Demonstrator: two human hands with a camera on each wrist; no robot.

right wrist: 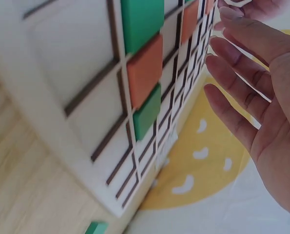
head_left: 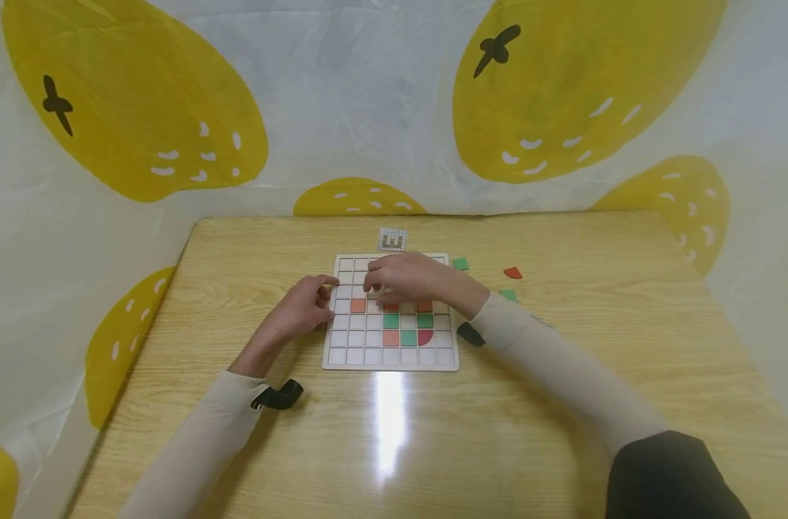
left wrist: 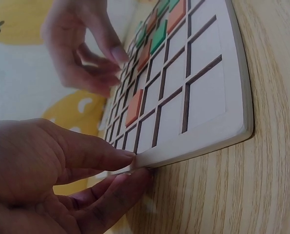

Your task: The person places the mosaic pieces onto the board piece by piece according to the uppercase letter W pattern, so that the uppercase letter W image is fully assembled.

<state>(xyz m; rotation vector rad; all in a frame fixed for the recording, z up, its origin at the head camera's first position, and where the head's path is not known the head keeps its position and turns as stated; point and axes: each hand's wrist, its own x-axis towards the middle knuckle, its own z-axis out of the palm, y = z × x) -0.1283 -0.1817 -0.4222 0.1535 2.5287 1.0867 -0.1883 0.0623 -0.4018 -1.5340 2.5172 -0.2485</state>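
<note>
A white grid board (head_left: 390, 365) lies on the table, with orange and green square tiles in some of its cells. One orange tile (head_left: 357, 305) sits apart towards the left; a green tile (head_left: 409, 338) and a red quarter-round piece (head_left: 425, 336) are side by side lower down. My left hand (head_left: 299, 310) holds the board's left edge, thumb on the rim (left wrist: 142, 158) and fingers against the side. Over the board's upper middle hovers my right hand (head_left: 413, 277), fingers loosely bent; the right wrist view shows no piece in its fingers (right wrist: 240, 73). It hides several cells in the head view.
A small pattern card (head_left: 392, 238) lies behind the board. To the right are loose green tiles (head_left: 461, 264) and a red quarter-round piece (head_left: 513, 272), partly near the right sleeve (head_left: 549, 353). A patterned cloth (head_left: 361, 108) hangs behind the wooden table (head_left: 238, 245).
</note>
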